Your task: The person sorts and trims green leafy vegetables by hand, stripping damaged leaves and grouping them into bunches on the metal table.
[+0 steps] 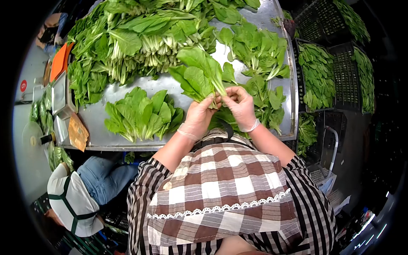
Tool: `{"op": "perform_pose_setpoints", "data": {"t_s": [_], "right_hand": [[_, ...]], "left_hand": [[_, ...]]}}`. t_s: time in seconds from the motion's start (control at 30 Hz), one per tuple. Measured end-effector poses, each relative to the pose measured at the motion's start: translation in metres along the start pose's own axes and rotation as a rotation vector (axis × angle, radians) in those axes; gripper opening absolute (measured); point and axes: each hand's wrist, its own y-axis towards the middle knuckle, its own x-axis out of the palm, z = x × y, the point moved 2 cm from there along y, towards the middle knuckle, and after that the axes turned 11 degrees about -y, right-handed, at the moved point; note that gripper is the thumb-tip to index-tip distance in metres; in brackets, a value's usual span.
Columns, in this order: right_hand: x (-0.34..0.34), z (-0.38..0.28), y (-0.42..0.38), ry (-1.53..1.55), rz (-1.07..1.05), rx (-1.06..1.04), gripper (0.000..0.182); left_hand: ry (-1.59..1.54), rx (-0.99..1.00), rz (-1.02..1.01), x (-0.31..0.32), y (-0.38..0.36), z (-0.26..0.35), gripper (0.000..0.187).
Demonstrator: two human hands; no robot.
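In clear gloves, both my hands are raised over the near side of a metal table [94, 135]. My left hand [199, 118] is closed around the stem ends of a small bunch of leafy greens [196, 80], leaves pointing up and away. Beside it, my right hand [242, 109] pinches the pale stem of one leaf [216, 74] at the bunch's right side. A loose pile of the same greens [142, 114] lies left of my hands. More greens [261, 51] are spread along the table's right side, partly hidden by my right hand.
A large heap of greens [140, 44] covers the table's far left. Black crates [342, 80] with greens stand off the right edge. At left are an orange object [60, 61], a metal container [63, 95] and a brown board [78, 132]. Another person [78, 199] is at lower left.
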Motion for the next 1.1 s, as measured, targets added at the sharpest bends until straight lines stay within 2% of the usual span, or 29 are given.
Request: {"op": "perform_pose_setpoints", "data": {"t_s": [0.03, 0.13, 0.33, 0.43, 0.53, 0.57, 0.67, 0.8, 0.93, 1.1], "right_hand": [[0.005, 0.001, -0.004, -0.110, -0.010, -0.055, 0.011], [0.012, -0.003, -0.008, -0.448, -0.023, -0.306, 0.019], [0.010, -0.023, -0.007, -0.826, -0.038, -0.538, 0.022], [0.009, -0.024, -0.017, -0.633, 0.039, -0.489, 0.018], [0.005, -0.001, -0.016, -0.249, -0.025, -0.297, 0.015], [0.004, 0.010, -0.020, 0.024, -0.019, -0.013, 0.014], [-0.002, 0.004, -0.018, 0.169, -0.007, 0.198, 0.013], [-0.007, 0.004, -0.011, 0.161, -0.214, 0.388, 0.018], [-0.005, 0.004, -0.014, 0.168, -0.219, 0.304, 0.022], [-0.013, 0.022, -0.016, 0.084, -0.166, 0.400, 0.024]], "left_hand": [[0.016, 0.011, -0.006, -0.005, -0.001, 0.000, 0.023], [0.016, 0.038, 0.038, -0.002, -0.007, 0.002, 0.025], [0.120, -0.027, 0.040, 0.002, -0.012, 0.007, 0.029], [0.150, -0.003, 0.100, 0.011, -0.012, 0.007, 0.030], [0.118, 0.000, 0.109, 0.007, -0.010, 0.006, 0.029], [0.111, -0.007, 0.099, 0.003, -0.009, 0.005, 0.029], [0.105, -0.014, 0.055, 0.006, -0.010, 0.004, 0.028], [0.141, -0.030, -0.015, -0.001, -0.006, 0.002, 0.029], [0.275, -0.055, -0.091, 0.007, -0.012, 0.005, 0.030], [0.254, -0.058, -0.130, 0.003, -0.009, -0.003, 0.032]]}}
